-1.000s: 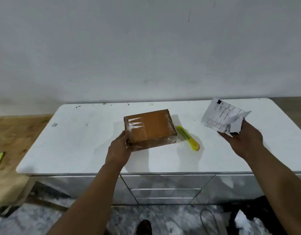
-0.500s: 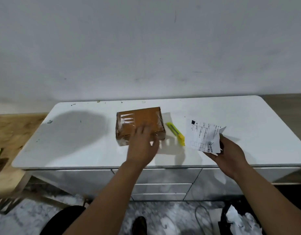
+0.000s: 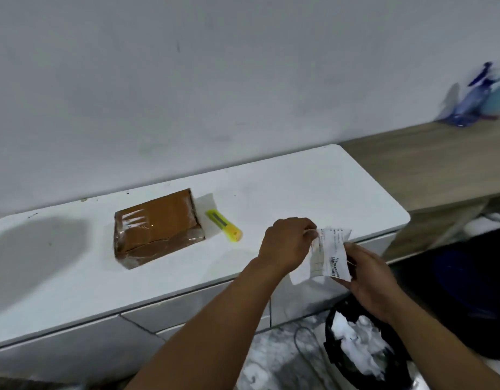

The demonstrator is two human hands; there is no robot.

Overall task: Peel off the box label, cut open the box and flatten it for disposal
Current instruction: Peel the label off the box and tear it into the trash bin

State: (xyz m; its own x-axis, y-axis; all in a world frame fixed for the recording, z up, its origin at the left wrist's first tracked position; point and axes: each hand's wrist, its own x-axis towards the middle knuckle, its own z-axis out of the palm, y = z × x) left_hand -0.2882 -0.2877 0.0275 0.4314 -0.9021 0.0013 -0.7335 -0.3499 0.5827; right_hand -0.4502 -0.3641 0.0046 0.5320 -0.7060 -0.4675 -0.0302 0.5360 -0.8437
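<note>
Both hands pinch the label; sticky side could cling to fingers, missing the bin at 6 o'clock.

We see a white cabinet top with rounded corners, backed against the wall. A brown taped box lies flat on it, left of the middle, nearer the back edge. Just beside the box's right side lies a yellow utility knife, apart from it, its tip angled toward the back edge.
</note>
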